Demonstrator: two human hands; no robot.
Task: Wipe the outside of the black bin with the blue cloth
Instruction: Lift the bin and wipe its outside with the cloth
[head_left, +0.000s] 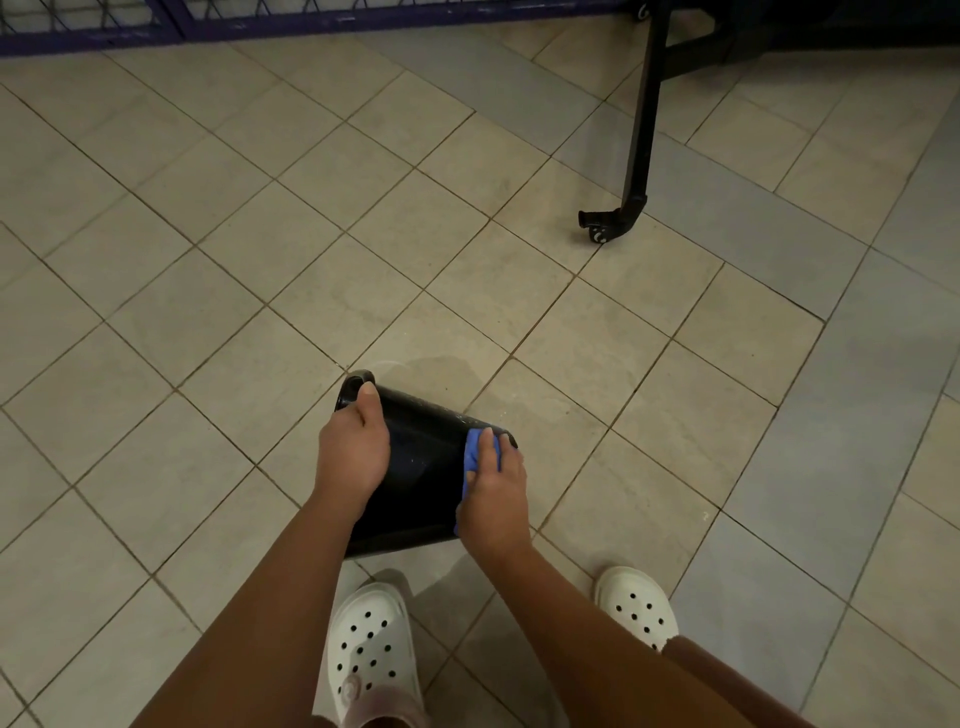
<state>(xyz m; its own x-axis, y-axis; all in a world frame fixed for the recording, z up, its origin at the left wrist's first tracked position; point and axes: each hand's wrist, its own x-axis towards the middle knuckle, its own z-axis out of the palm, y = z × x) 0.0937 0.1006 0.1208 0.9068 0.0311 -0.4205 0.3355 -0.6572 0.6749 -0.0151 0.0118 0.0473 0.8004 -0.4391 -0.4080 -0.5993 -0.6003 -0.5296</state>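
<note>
While the left hand (353, 449) hooks curled fingers over its rim for steadiness, the glossy black plastic bin (423, 483) tilts over the floor tiles (260, 322); the right hand (496, 501), fingers bunched, clamps the crumpled blue cloth (472, 457) to its right flank.

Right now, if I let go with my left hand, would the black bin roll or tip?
Likely, yes: the black bin is tilted with a rounded, glossy wall, so it could roll or slide on the tiled floor. It seems light: the left hand steadies it by one edge.
</note>
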